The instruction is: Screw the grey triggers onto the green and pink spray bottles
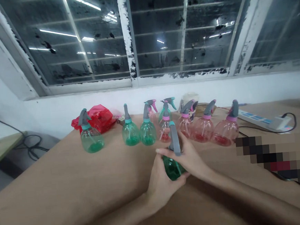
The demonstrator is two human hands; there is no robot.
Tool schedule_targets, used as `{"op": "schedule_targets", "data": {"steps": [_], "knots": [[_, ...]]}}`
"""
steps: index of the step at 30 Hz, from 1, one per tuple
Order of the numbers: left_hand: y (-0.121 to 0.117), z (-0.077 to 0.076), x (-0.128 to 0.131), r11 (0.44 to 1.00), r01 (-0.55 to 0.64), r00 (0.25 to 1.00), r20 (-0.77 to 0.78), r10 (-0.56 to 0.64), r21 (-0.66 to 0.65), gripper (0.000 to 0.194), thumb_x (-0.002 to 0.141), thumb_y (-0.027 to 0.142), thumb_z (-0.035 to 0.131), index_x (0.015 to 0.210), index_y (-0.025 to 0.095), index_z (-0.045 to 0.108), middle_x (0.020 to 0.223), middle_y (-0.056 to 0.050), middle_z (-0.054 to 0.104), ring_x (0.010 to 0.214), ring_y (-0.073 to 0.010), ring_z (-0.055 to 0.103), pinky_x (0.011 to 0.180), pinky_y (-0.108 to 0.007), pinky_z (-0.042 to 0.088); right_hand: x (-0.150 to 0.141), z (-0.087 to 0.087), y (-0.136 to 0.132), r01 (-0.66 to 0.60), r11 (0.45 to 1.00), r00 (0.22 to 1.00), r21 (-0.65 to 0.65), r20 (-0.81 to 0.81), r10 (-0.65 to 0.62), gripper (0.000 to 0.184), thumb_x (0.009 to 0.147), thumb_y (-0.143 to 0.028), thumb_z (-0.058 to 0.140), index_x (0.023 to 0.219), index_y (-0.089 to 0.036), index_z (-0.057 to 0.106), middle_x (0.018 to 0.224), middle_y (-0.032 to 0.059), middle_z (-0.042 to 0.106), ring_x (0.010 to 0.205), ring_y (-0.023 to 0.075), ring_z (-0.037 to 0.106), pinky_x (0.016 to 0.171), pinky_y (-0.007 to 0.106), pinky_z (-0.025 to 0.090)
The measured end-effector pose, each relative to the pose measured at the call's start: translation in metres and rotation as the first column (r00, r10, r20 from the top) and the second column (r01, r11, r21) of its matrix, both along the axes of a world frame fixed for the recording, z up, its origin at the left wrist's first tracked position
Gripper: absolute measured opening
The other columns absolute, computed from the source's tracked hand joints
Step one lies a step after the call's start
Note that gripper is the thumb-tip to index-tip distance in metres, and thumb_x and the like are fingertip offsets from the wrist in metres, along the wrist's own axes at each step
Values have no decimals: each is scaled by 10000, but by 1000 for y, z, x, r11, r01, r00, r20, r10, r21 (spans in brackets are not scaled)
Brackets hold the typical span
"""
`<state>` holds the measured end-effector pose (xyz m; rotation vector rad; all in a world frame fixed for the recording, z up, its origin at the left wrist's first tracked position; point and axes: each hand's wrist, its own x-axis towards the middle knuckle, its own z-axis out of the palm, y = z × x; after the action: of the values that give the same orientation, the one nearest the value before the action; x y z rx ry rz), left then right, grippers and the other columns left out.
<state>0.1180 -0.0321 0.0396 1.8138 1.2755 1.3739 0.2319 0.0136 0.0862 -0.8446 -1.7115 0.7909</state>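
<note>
A green spray bottle (172, 168) with a grey trigger head is held up in front of me, above the table. My left hand (159, 181) wraps round its lower body from the left and below. My right hand (191, 156) closes round the top near the grey head, its thumb reaching across to the left. Fingers cover much of the neck and body. Behind it stand a pink spray bottle (164, 134) and two green spray bottles, one at the middle (148, 135) and one beside it (131, 134).
More pink bottles (202, 131) stand to the right, and another green bottle (91, 141) at the left. A red plastic bag (101, 118) lies behind that one. At the right are a white power strip (263, 119) and black cables. A window (177, 37) rises behind the table (67, 181).
</note>
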Motion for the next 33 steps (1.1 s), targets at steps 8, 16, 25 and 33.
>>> {"op": "schedule_targets", "data": {"steps": [8, 16, 25, 33], "knots": [[-1, -9, 1, 999, -50, 999, 11, 50, -20, 660, 656, 237, 731, 1222, 200, 394, 1186, -131, 549, 1128, -328, 561, 929, -538, 482, -11, 1, 5, 179, 952, 979, 247, 50, -197, 269, 819, -430, 616, 973, -215, 562, 912, 51, 552, 896, 247, 578, 812, 450, 505], [1, -12, 4, 993, -116, 993, -32, 117, 26, 791, 614, 374, 819, 1244, 254, 358, 1233, -133, 507, 1166, -348, 522, 959, -582, 450, -7, 4, 10, 121, 972, 991, 203, 33, -130, 142, 794, -310, 626, 870, -211, 559, 784, 13, 616, 699, 180, 610, 679, 344, 502], [1, -9, 3, 994, -111, 993, -26, 112, 14, 752, 624, 333, 797, 1230, 222, 365, 1231, -145, 508, 1159, -332, 536, 959, -567, 469, -9, 3, 11, 94, 969, 995, 227, 9, -98, 140, 808, -300, 613, 903, -208, 566, 845, 24, 584, 801, 193, 609, 744, 359, 494], [2, -11, 0, 996, -92, 995, -48, 92, 1, 723, 636, 295, 753, 1253, 229, 381, 1203, -137, 528, 1141, -331, 548, 930, -558, 482, -10, -2, 9, 98, 978, 994, 182, -70, -87, 244, 784, -335, 647, 909, -236, 462, 790, -15, 549, 728, 178, 576, 695, 360, 500]]}}
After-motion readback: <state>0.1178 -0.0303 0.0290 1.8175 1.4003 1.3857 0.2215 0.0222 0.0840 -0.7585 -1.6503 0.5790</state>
